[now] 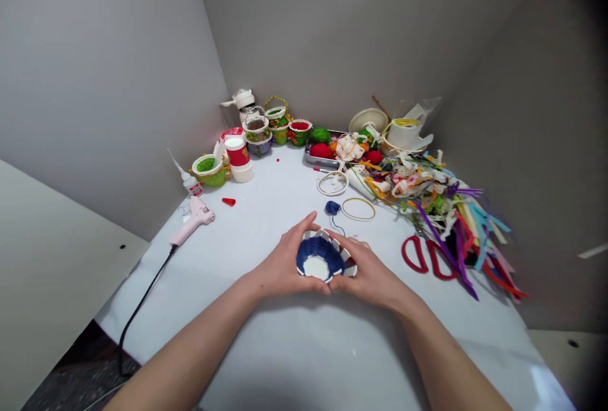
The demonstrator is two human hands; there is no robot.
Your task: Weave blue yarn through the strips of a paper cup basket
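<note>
Both of my hands hold a small white paper cup basket (319, 258) at the middle of the white table (228, 284). Blue yarn is woven around its slit white strips, and its white base faces up. My left hand (287, 260) grips it from the left side, and my right hand (363, 271) grips it from the right, their fingers curling around the rim. A small ball of dark blue yarn (332, 208) lies just beyond my hands, with a thin strand trailing toward the basket.
Beyond the hands lie several thin hoops (358, 209) and a metal tray of red and green yarn balls (316, 156). A pink glue gun (194, 221) with a black cord sits left. Red-handled scissors (427, 259) and a heap of colored ribbons (441, 208) lie right. Finished baskets (275, 123) stand at the back.
</note>
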